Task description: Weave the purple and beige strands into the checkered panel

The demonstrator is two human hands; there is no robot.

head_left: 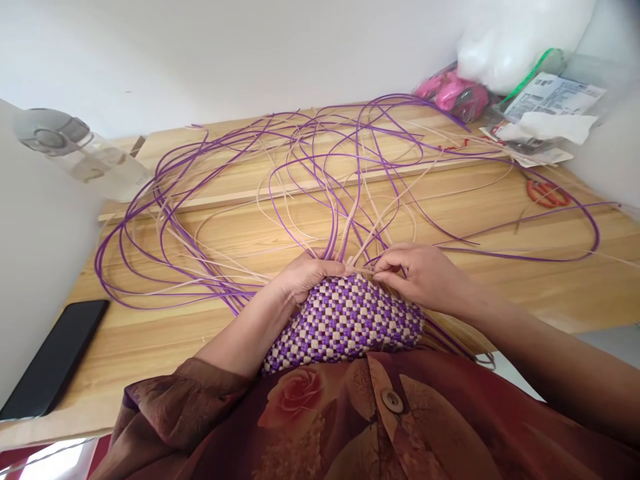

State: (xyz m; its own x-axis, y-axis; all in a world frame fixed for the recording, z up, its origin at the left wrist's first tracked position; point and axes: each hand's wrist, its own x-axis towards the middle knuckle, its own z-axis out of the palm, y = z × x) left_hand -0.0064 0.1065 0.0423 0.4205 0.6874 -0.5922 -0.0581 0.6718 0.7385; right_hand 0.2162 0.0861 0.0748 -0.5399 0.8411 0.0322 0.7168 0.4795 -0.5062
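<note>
A woven piece (345,320) in a purple and cream check rests against my body at the table's front edge. Long purple strands (173,250) and cream strands fan out from its upper edge over the table. My left hand (307,273) is closed on the upper left edge of the weave, thumb on top. On the right, my right hand (410,273) pinches a thin cream strand (367,269) between thumb and forefinger, just above the weave's top edge.
On the wooden table (450,207) lie a black phone (55,357) at the left and orange-handled scissors (549,193) at the right. A clear bottle (85,157) stands at the back left. Pink material (455,93) and plastic packets (553,97) fill the back right.
</note>
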